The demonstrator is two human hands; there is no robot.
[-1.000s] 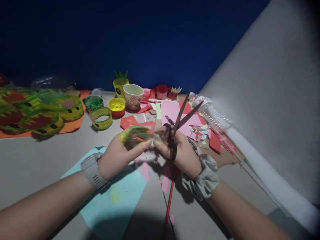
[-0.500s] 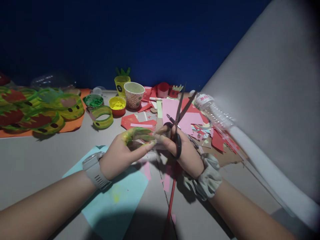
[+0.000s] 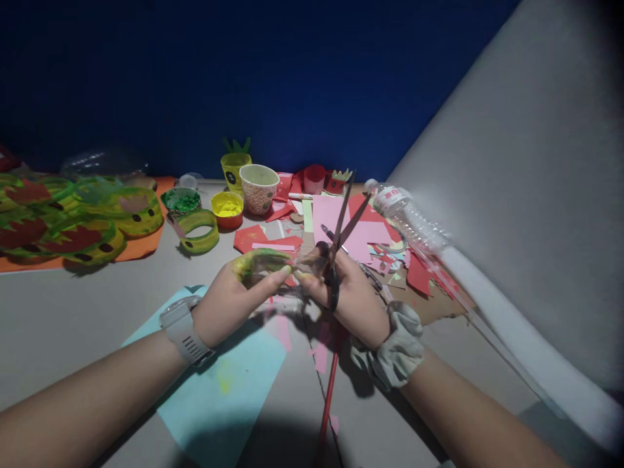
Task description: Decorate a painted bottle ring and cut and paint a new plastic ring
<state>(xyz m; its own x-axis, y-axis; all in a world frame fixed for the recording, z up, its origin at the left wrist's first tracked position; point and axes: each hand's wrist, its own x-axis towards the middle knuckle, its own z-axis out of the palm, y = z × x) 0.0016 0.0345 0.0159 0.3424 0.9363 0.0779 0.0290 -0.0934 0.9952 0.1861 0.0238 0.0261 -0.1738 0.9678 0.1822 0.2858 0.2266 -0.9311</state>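
Observation:
My left hand (image 3: 236,286), stained green and yellow on the fingers, is closed on the left side of a clear plastic piece (image 3: 268,264). My right hand (image 3: 348,296) pinches the right side of the same piece, so the two thumbs nearly meet. A pair of scissors (image 3: 341,227) hangs on the fingers of my right hand, its parted blades pointing up and away. Whether the plastic is a sheet or a curved part, I cannot tell. A light blue paper sheet (image 3: 229,383) lies under my left wrist. Below my right hand is a thin red stick (image 3: 330,390).
Several green-yellow painted rings (image 3: 136,211) stand at the left on orange paper. Behind my hands are a green paint cup (image 3: 181,200), a yellow paint cup (image 3: 227,207) and a patterned paper cup (image 3: 259,188). Pink paper (image 3: 331,211), scraps, a pen (image 3: 373,278) and a plastic bottle (image 3: 414,218) lie right.
Both hands, with the plastic and scissors, have shifted slightly left in view. The thumbs have come a little closer together. The scissors remain on my right hand, blades still parted.

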